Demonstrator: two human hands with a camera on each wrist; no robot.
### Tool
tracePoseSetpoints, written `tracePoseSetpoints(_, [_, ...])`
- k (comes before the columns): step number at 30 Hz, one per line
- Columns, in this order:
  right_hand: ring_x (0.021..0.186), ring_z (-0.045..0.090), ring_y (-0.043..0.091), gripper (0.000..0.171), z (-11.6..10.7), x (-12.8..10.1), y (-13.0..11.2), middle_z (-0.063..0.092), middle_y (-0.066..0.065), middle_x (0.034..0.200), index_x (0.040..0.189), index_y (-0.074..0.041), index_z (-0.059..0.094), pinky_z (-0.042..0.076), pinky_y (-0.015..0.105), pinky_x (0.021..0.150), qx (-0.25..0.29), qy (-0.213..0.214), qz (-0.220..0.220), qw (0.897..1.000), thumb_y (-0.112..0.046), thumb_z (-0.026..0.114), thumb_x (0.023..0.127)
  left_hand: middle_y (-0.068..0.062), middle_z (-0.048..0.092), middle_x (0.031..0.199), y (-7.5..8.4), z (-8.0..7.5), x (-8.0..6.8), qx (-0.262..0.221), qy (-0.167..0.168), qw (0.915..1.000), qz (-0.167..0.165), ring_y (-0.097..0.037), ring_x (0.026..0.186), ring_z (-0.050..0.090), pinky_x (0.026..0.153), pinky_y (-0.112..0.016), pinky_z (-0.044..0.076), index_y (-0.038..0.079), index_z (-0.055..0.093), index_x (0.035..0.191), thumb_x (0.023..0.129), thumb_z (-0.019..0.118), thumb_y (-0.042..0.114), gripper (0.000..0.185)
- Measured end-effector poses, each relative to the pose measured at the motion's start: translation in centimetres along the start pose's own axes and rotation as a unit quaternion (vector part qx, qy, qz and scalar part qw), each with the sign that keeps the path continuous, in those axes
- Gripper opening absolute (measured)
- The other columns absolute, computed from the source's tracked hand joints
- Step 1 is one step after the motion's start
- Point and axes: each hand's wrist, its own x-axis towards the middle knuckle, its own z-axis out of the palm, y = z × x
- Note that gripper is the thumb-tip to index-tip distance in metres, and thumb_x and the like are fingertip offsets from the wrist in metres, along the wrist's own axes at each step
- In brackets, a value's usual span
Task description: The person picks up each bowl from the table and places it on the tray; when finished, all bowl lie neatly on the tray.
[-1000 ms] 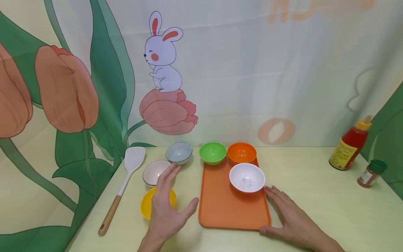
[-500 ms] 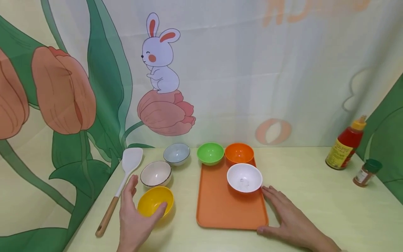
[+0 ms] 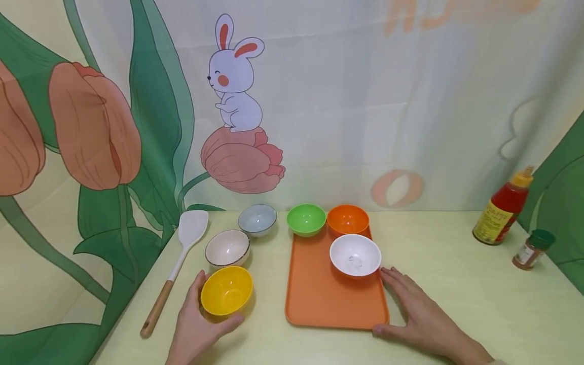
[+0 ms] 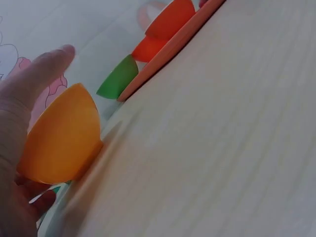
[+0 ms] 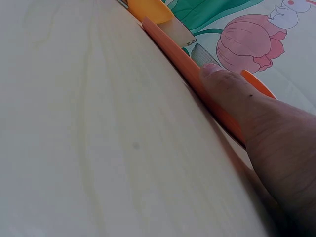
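Yellow round plastic bowl sits left of the flat orange rectangular tray, cupped by the left hand, fingers and thumb curled round its wall; the right hand lies spread, steadying the tray's right edge, judging by its placement

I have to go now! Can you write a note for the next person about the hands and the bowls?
Left hand grips the yellow bowl on the table, beside the tray.
Right hand lies flat, fingers straight, against the orange tray, steadying its right edge.
Done: white bowl and orange bowl sit on the tray.
Left, probably: the yellow, cream, grey and green bowls remain off it.
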Motion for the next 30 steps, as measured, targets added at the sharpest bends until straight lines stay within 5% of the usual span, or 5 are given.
tracePoseSetpoints(3, [0.155, 0.025, 0.032, 0.120, 0.1, 0.0, 0.1, 0.030, 0.001, 0.169, 0.163, -0.021, 0.033, 0.034, 0.066, 0.118, 0.000, -0.001, 0.000, 1.000, -0.085, 0.072, 0.070, -0.015, 0.029, 0.168, -0.1, 0.0, 0.1, 0.013, -0.017, 0.9996, -0.016, -0.036, 0.148, 0.036, 0.122, -0.063, 0.030, 0.016, 0.011, 0.167, 0.063, 0.094, 0.061, 0.141])
tracePoseSetpoints(16, [0.155, 0.026, 0.032, 0.121, 0.0, -0.1, 0.1, 0.030, 0.002, 0.169, 0.163, -0.021, 0.032, 0.035, 0.066, 0.117, -0.002, 0.000, 0.002, 1.000, -0.085, 0.072, 0.069, -0.016, 0.041, 0.159, -0.1, 0.4, 0.4, -0.012, 0.004, 0.9987, -0.049, -0.037, 0.140, 0.047, 0.115, -0.054, 0.043, 0.012, 0.027, 0.161, 0.059, 0.093, 0.067, 0.133])
tracePoseSetpoints(30, [0.155, 0.027, 0.032, 0.120, -0.1, -0.1, 0.0, 0.031, 0.002, 0.168, 0.163, -0.018, 0.033, 0.035, 0.064, 0.118, -0.006, 0.002, -0.003, 1.000, -0.085, 0.072, 0.070, -0.008, 0.043, 0.157, 1.5, 0.8, -0.4, -0.098, -0.002, 0.9938, -0.052, -0.032, 0.146, 0.041, 0.123, -0.055, 0.032, 0.019, 0.035, 0.157, 0.059, 0.097, 0.057, 0.123])
